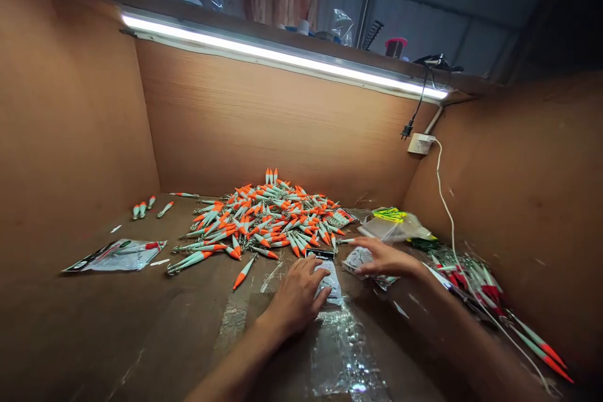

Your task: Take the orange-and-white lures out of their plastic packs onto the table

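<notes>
My left hand (299,295) lies over a small clear packet (333,279) with a black header, its fingers apart and touching the packet's left side. To the right, my right hand (391,260) reaches over some clear plastic packets (357,257), thumb and fingers spread; whether it touches them is hard to tell. Just beyond both hands rises a big heap of squid jigs (268,217), pale with orange ends and metal hook crowns. One loose squid jig (245,272) lies left of my left hand.
On the left lies a flat printed bag (117,254). Clear bags with yellow print (389,223) sit at the back right. More red-and-pale jigs (490,289) lie by the right wall under a white cable (445,201). Shiny clear tape (353,352) covers the near tabletop.
</notes>
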Action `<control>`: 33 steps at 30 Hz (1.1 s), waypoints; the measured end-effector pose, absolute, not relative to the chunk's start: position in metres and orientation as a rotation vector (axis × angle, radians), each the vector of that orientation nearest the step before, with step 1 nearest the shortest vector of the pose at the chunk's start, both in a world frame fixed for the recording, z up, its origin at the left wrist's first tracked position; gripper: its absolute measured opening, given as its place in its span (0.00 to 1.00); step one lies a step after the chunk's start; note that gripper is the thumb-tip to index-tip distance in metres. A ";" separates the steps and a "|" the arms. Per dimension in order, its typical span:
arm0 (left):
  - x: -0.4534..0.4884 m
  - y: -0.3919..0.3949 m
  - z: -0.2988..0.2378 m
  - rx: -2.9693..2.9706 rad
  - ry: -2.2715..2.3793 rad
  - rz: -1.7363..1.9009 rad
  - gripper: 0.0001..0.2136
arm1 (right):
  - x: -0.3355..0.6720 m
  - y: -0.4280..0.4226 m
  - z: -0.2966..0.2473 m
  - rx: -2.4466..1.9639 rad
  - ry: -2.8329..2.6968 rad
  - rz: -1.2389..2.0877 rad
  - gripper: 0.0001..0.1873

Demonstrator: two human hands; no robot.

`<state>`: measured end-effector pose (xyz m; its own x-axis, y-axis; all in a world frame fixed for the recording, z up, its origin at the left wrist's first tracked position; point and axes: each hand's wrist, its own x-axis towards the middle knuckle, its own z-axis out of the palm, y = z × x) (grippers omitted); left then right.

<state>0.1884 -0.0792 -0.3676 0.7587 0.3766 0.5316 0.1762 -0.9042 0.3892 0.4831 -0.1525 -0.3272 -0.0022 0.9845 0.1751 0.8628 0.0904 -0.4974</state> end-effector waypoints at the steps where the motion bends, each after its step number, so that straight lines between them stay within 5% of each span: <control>1: 0.189 -0.079 -0.368 2.659 0.434 0.882 0.13 | 0.485 -0.164 -0.329 -1.863 -1.954 0.305 0.39; 5: 0.191 -0.081 -0.363 2.691 0.414 0.836 0.19 | 0.467 -0.188 -0.350 -1.812 -2.002 0.071 0.09; 9: 0.187 -0.082 -0.361 2.732 0.307 0.691 0.24 | 0.473 -0.180 -0.356 -1.623 -1.942 0.253 0.15; 13: 0.187 -0.084 -0.364 2.719 0.231 0.583 0.27 | 0.530 -0.163 -0.342 -2.132 -1.478 -0.024 0.20; 19: 0.192 -0.088 -0.369 2.738 0.253 0.579 0.31 | 0.572 -0.152 -0.317 -2.295 -1.563 0.136 0.03; 24: 0.193 -0.089 -0.367 2.612 0.311 0.818 0.30 | 0.526 -0.159 -0.255 -2.120 -1.685 0.035 0.17; 29: 0.193 -0.094 -0.361 2.477 0.367 0.841 0.31 | 0.445 -0.165 -0.212 -2.353 -1.583 -0.338 0.06; 33: 0.192 -0.097 -0.359 2.382 0.374 0.903 0.35 | 0.400 -0.165 -0.203 -2.304 -1.377 -0.549 0.07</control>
<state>0.1917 -0.0969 -0.3587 0.7341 0.4364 0.5202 0.0595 -0.8045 0.5910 0.3996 -0.1650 -0.2029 0.4380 0.7333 0.5200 0.8900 -0.4352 -0.1358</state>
